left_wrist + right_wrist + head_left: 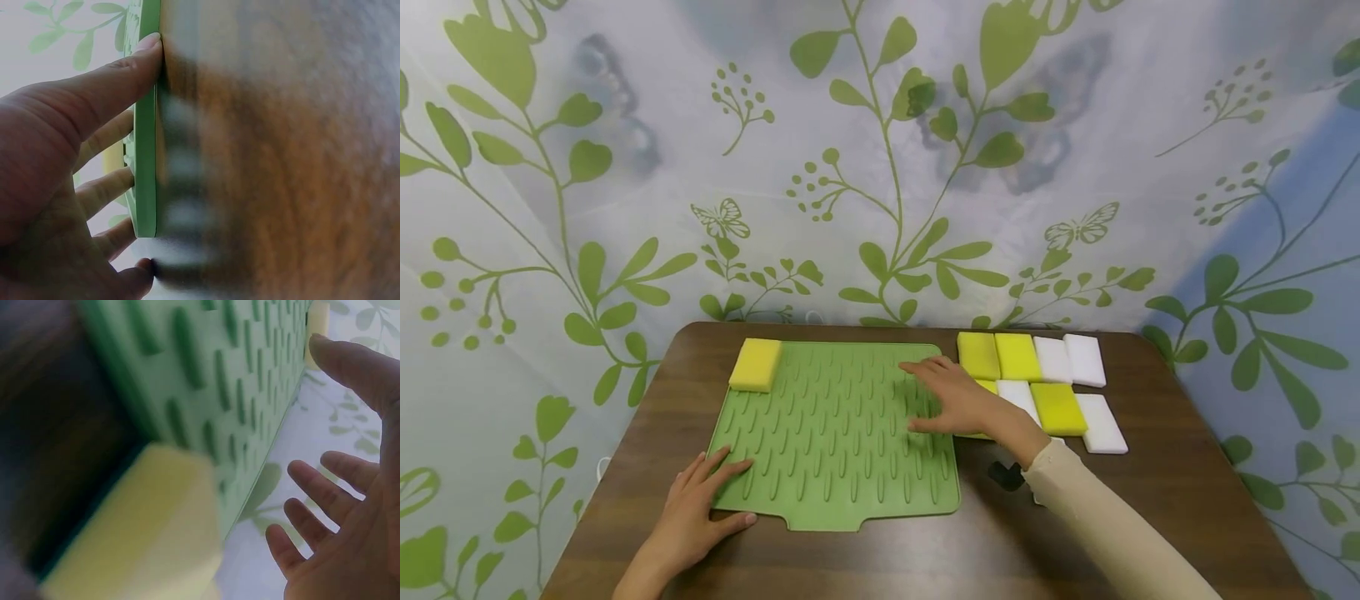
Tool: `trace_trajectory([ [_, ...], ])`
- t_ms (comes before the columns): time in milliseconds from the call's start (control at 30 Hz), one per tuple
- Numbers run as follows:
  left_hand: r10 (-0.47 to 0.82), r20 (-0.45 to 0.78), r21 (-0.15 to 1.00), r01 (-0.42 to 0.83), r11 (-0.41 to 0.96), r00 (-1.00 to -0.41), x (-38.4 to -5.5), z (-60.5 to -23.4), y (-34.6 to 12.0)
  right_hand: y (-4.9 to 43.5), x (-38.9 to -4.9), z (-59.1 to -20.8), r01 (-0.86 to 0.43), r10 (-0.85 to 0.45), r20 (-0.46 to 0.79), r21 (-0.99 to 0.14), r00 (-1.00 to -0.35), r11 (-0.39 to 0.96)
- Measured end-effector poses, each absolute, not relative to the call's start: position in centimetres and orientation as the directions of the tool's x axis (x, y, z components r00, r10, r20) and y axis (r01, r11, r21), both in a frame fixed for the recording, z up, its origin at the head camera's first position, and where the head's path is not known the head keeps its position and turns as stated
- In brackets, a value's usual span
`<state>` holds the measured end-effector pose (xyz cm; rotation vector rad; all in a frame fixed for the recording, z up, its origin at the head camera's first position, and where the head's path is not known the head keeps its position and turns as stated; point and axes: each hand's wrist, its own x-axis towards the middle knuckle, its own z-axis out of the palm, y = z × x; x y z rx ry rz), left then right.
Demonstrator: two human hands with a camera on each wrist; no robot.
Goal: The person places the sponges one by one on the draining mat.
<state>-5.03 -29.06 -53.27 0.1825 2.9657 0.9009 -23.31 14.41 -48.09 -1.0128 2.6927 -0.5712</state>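
Note:
A green ridged mat lies flat on the table. On its far left corner sits a yellow sponge. My left hand rests at the mat's near left corner; the left wrist view shows the thumb against the green edge and the fingers spread over it. Above the mat's right side hovers my right hand, fingers apart and holding nothing. In the right wrist view a blurred yellow sponge is close by, beside the mat's edge.
Right of the mat are several yellow sponges and white sponges in two rough rows, partly hidden by my right arm. A small black object shows under the right wrist. Behind the brown table hangs a leaf-patterned cloth.

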Motion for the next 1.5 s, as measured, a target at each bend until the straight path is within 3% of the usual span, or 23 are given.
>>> trace_trajectory([
  [300, 0.127, 0.001, 0.561, 0.106, 0.821, -0.992, -5.1, -53.3, -29.0, 19.6, -21.7, -50.2, -0.556, -0.586, 0.059, -0.403, -0.808, 0.727],
  [700, 0.136, -0.008, 0.566, 0.108, 0.817, -0.991, -5.2, -53.2, -29.2, 23.9, -21.2, -51.7, -0.472, -0.493, 0.037, -0.361, -0.869, 0.804],
  [1500, 0.144, -0.002, 0.556, 0.119, 0.823, -0.990, -5.2, -53.2, -28.9, 25.5, -21.7, -52.1, -0.438, -0.460, 0.013, -0.332, -0.888, 0.836],
])
